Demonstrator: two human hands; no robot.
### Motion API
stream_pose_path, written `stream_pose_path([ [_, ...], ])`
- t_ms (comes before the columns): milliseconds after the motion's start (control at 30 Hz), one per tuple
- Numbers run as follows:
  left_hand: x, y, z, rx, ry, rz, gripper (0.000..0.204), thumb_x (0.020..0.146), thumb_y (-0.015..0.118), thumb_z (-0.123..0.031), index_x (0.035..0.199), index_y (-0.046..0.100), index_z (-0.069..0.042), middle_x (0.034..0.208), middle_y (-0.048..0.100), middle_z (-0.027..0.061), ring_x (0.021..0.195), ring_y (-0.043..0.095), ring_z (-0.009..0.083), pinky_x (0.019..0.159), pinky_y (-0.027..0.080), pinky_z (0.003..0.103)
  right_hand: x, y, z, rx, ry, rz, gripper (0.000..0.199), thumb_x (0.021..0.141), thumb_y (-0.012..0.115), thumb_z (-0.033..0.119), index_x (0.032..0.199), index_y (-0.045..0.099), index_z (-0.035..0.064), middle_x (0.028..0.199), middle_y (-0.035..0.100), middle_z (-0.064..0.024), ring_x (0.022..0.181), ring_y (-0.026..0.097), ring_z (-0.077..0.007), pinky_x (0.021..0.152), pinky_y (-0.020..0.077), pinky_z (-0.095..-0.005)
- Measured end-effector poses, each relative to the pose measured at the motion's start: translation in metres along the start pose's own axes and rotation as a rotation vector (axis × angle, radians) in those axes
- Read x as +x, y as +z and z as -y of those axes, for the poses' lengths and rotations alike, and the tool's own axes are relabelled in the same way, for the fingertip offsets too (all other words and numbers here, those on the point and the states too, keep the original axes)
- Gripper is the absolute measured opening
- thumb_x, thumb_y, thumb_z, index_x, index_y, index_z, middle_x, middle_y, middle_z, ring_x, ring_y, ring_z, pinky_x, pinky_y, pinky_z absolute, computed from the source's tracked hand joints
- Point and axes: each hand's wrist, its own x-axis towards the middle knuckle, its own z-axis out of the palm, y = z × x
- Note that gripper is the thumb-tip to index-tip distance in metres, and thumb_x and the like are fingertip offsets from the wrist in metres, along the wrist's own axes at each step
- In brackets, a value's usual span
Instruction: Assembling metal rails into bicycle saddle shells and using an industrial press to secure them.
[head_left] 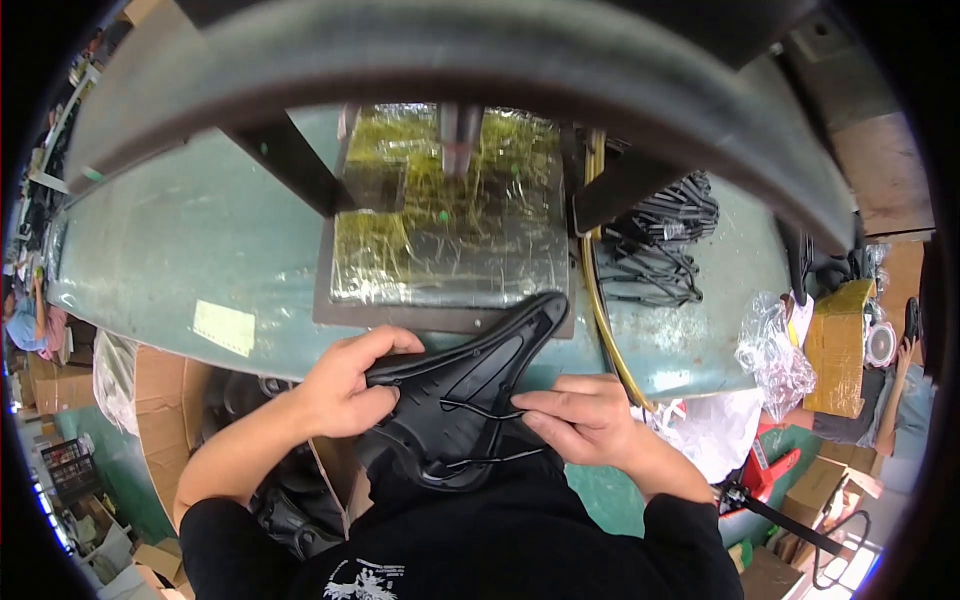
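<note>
Left hand (pixel 352 385) grips black bicycle seat (pixel 465 378) by edge; right hand (pixel 578 415) pinches thin black rod (pixel 480 409) over seat.

Left hand (pixel 345 388) hides part of saddle (pixel 425 425). Metal frame (pixel 600 60) cut off at upper edge. Person (pixel 22 328), far left: too small, blurred.
</note>
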Motion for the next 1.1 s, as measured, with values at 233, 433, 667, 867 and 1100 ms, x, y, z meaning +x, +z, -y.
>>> stream_pose_path([
  [233, -0.012, 0.041, 0.034, -0.010, 0.239, -0.149, 0.067, 0.068, 0.060, 0.011, 0.134, 0.067, 0.004, 0.118, 0.067, 0.0177, 0.109, 0.067, 0.0311, 0.100, 0.049, 0.033, -0.007, -0.003, -0.006, -0.076, -0.039, 0.113, 0.023, 0.083, 0.087, 0.007, 0.106, 0.082, 0.0048, 0.064, 0.055, -0.0032, 0.049, 0.055, -0.0223, 0.045, 0.0442, -0.0363],
  [433, -0.018, 0.052, 0.035, -0.094, 0.221, -0.107, 0.068, 0.067, 0.061, 0.010, 0.134, 0.067, 0.004, 0.120, 0.067, 0.0159, 0.111, 0.066, 0.0290, 0.102, 0.048, 0.033, -0.005, -0.008, 0.008, -0.181, -0.101, 0.196, 0.022, 0.082, 0.088, 0.010, 0.103, 0.083, 0.0067, 0.065, 0.053, -0.0006, 0.049, 0.055, -0.0196, 0.044, 0.0431, -0.0348],
  [667, -0.021, 0.048, 0.033, -0.123, 0.187, -0.021, 0.067, 0.069, 0.065, 0.011, 0.136, 0.066, 0.002, 0.124, 0.064, 0.0140, 0.118, 0.063, 0.0287, 0.106, 0.046, 0.034, -0.007, -0.010, 0.013, -0.180, -0.107, 0.191, 0.021, 0.082, 0.089, 0.012, 0.101, 0.083, 0.0085, 0.065, 0.053, -0.0007, 0.050, 0.057, -0.0197, 0.045, 0.0444, -0.0346],
  [867, -0.021, 0.045, 0.040, -0.207, 0.215, 0.052, 0.057, 0.084, 0.072, 0.004, 0.140, 0.060, 0.002, 0.135, 0.060, 0.0153, 0.125, 0.061, 0.0264, 0.111, 0.044, 0.038, -0.011, -0.009, 0.009, -0.181, -0.093, 0.129, 0.018, 0.082, 0.089, 0.013, 0.098, 0.083, 0.0095, 0.066, 0.057, -0.0005, 0.051, 0.059, -0.0211, 0.046, 0.0472, -0.0342],
  [1100, -0.012, 0.041, 0.039, -0.712, 0.014, 0.312, 0.054, 0.097, 0.067, -0.003, 0.147, 0.048, 0.001, 0.147, 0.056, 0.0180, 0.139, 0.053, 0.0235, 0.119, 0.040, 0.040, -0.006, -0.011, 0.014, -0.228, -0.244, 0.260, 0.019, 0.085, 0.088, 0.020, 0.102, 0.081, 0.0137, 0.067, 0.053, 0.0005, 0.052, 0.059, -0.0193, 0.044, 0.0441, -0.0356],
])
